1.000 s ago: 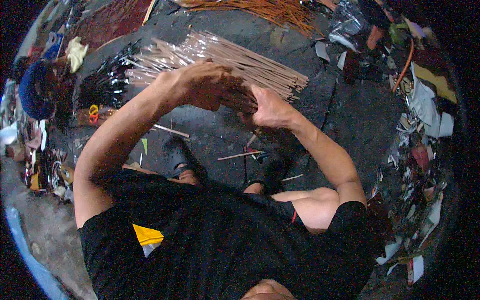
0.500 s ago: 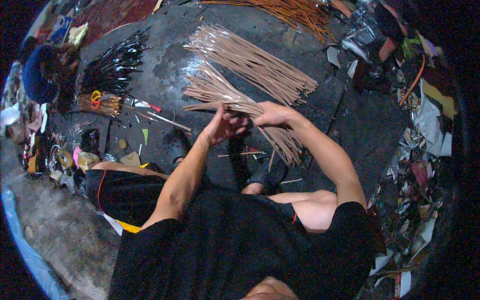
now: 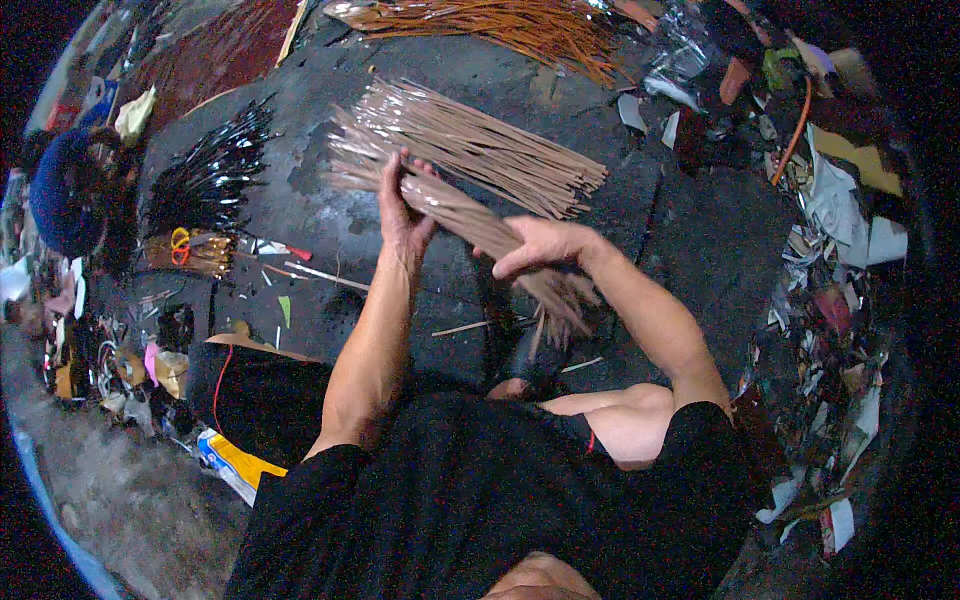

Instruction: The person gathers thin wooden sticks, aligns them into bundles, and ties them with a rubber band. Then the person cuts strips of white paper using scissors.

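Both my hands hold one bundle of thin tan sticks above the dark floor. My left hand grips the bundle near its far end, fingers wrapped around it. My right hand closes over the bundle nearer to me, and the loose stick ends fan out below it. Behind the bundle a larger heap of the same tan sticks lies flat on the floor.
A pile of black sticks lies at the left, with yellow-handled scissors on a small bundle below it. Orange-brown sticks lie at the top. Paper scraps crowd the right side. A yellow-and-blue packet lies by my left leg.
The held bundle has been raised and turned to lie diagonally. My left hand has slid up toward its far end, and my right hand now closes over the middle.
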